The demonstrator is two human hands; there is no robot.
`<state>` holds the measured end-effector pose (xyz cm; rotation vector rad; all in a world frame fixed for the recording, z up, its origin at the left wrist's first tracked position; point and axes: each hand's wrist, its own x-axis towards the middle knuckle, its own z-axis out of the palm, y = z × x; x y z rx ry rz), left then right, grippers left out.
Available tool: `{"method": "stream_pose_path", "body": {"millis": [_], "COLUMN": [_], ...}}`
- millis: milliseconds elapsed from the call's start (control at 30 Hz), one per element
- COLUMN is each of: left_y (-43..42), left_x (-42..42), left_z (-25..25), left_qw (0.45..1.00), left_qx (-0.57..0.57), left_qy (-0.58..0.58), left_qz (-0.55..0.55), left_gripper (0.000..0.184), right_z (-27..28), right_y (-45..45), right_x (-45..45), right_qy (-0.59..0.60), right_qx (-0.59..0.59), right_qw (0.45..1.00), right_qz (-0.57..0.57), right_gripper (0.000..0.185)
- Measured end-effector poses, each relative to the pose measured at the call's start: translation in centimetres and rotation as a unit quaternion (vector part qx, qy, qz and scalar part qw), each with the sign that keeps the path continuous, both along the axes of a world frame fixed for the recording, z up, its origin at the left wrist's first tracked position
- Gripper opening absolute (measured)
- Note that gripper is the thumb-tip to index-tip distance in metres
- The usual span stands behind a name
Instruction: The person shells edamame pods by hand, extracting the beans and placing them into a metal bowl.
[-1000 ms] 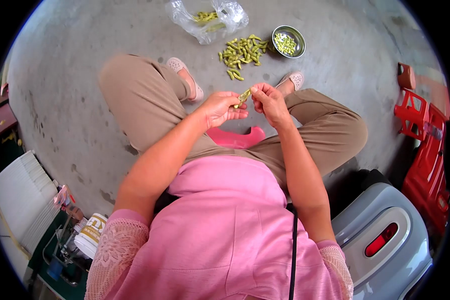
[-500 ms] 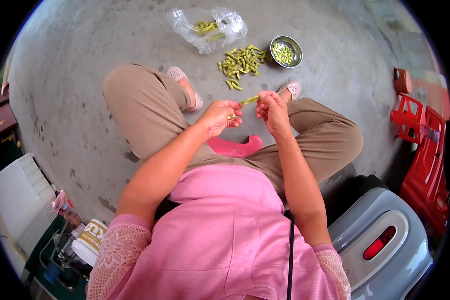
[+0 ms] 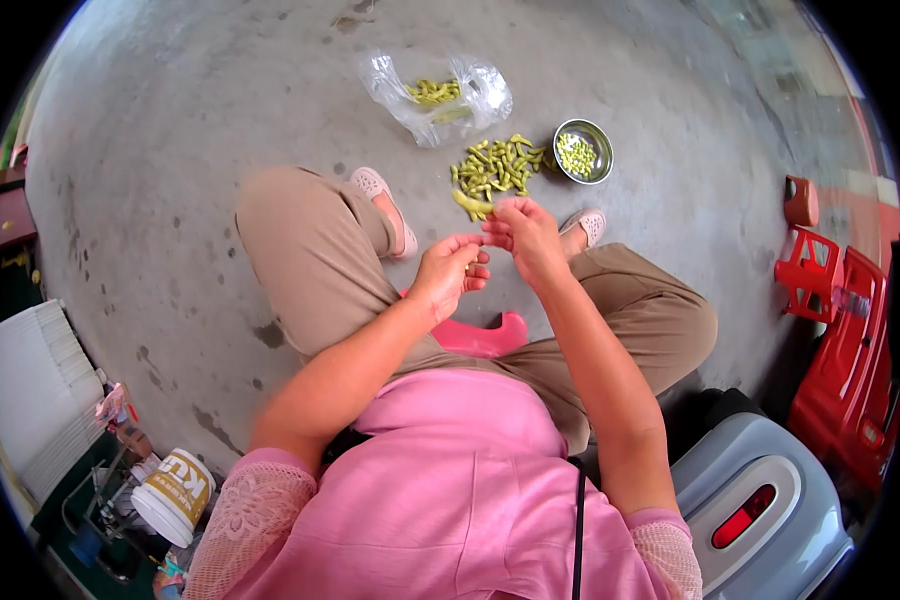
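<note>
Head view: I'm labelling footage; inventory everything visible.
Plastic bag: one, clear, upper centre
Bagged pods: several, green, inside
Loose pods: many, green, below bag
Bowl: one, silver, beside pods
Beans: many, green, in bowl
Held pod: one, green, right hand
Plastic piece: one, pink, centre
Stool: at least one, red, right
Casing: one, grey, lower right
Tub: one, white-gold, lower left
Clutter: uncounted, mixed, both edges
Shoes: two, pale pink, worn
Trousers: one, brown, worn
Shirt: one, pink, worn
Left hand: one, bare, centre
Right hand: one, bare, centre

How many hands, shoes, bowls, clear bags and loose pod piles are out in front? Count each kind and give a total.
Left hand and right hand: 2
Shoes: 2
Bowl: 1
Clear bag: 1
Loose pod pile: 1
Total: 7
</note>
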<state>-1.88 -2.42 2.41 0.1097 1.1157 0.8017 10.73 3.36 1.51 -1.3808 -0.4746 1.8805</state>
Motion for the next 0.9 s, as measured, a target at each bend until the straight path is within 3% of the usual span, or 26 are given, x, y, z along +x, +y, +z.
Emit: {"method": "stream_pose_path", "body": {"millis": [100, 300, 367, 533, 600, 700, 900], "left_y": [0.2, 0.7, 0.8, 0.8, 1.2, 1.9, 3.1], "left_x": [-0.1, -0.2, -0.2, 0.4, 0.7, 1.2, 1.4], "left_z": [0.3, 0.4, 0.4, 0.3, 1.2, 2.0, 2.1], "left_qw": [1.000, 1.000, 1.000, 0.998, 0.998, 0.997, 0.992], "left_qx": [-0.007, -0.019, -0.023, -0.011, -0.023, -0.034, -0.074], "left_qy": [-0.004, -0.011, -0.021, -0.059, -0.064, -0.063, -0.047], "left_qz": [-0.017, -0.008, 0.002, 0.014, -0.005, -0.024, -0.086], "left_gripper": [0.018, 0.018, 0.018, 0.017, 0.017, 0.016, 0.015], "right_z": [0.7, -0.6, -3.5, -12.2, -14.9, -17.2, -20.1], "right_y": [4.3, 11.3, 11.3, 6.4, 4.3, 2.9, 5.6], "right_x": [-2.5, -5.5, -4.4, 1.6, 4.5, 7.0, 7.8], "right_qy": [0.007, 0.009, -0.009, -0.063, -0.085, -0.181, -0.223], "right_qx": [0.040, 0.100, 0.071, -0.031, -0.154, -0.215, -0.189], "right_qw": [0.999, 0.990, 0.995, 0.992, 0.973, 0.943, 0.950], "right_qz": [0.010, -0.099, -0.065, -0.108, -0.152, -0.179, -0.105], "right_gripper": [0.011, 0.013, 0.018, 0.009, 0.007, 0.007, 0.012]}}
